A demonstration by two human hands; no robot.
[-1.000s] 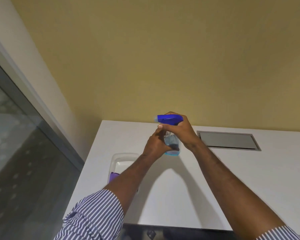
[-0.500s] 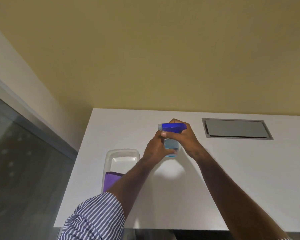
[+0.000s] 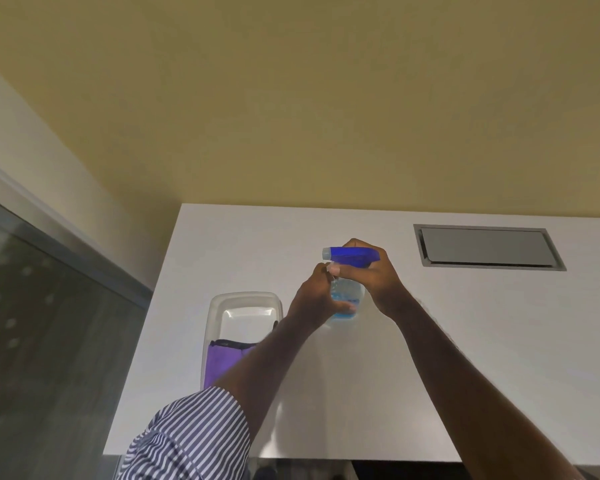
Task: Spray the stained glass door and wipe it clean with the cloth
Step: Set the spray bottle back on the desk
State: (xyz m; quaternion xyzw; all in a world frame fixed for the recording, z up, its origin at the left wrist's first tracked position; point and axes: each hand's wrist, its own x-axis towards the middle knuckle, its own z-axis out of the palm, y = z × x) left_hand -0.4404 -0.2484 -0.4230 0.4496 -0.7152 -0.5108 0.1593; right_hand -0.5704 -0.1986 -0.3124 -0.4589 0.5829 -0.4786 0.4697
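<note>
A clear spray bottle (image 3: 347, 295) with blue liquid and a blue trigger head stands upright at the middle of the white table (image 3: 430, 358). My right hand (image 3: 373, 280) wraps its neck just under the trigger head. My left hand (image 3: 317, 301) grips the bottle's body from the left side. The nozzle points left. A purple cloth (image 3: 222, 360) lies in a clear plastic tray (image 3: 245, 299) to the left of the bottle, partly hidden by my left arm. The glass door (image 3: 45, 341), with pale spots on it, fills the lower left.
A grey rectangular hatch (image 3: 484, 247) is set in the table top at the back right. A yellow wall rises behind the table. A grey door frame (image 3: 84, 251) runs along the glass, and the table's left edge lies close to it.
The bottle has come down from just above the table to its surface, both hands still on it. The view has tilted, so more of the tray and purple cloth shows.
</note>
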